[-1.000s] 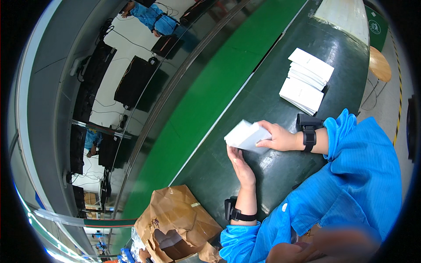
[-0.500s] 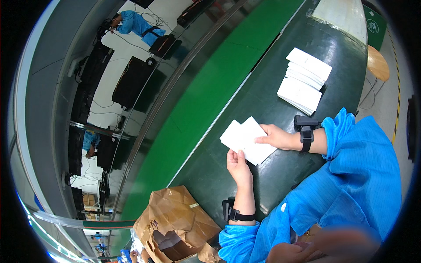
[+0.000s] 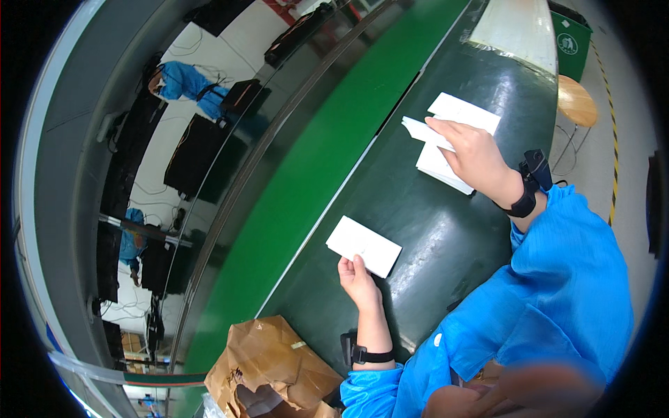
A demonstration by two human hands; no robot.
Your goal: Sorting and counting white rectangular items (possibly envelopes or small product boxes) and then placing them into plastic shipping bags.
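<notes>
Left hand [image 3: 359,284] nearly closed, thumb on top and fingers curled under, pinching the near edge of a small white booklet stack [image 3: 364,246] over the dark green table [image 3: 446,233]; can't tell if the stack touches it. Right hand [image 3: 477,159] partly closed, fingers extended together, gripping a white booklet [image 3: 417,130] at the white booklet piles [image 3: 465,111] farther up the table, thumb contact partly hidden.

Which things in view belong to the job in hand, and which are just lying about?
Apparently in use:
- white booklet stack, held in the left hand
- white booklet pile, under the right hand
- dark green table

Apparently just lying about:
- brown paper bag
- round stool
- green bin
</notes>
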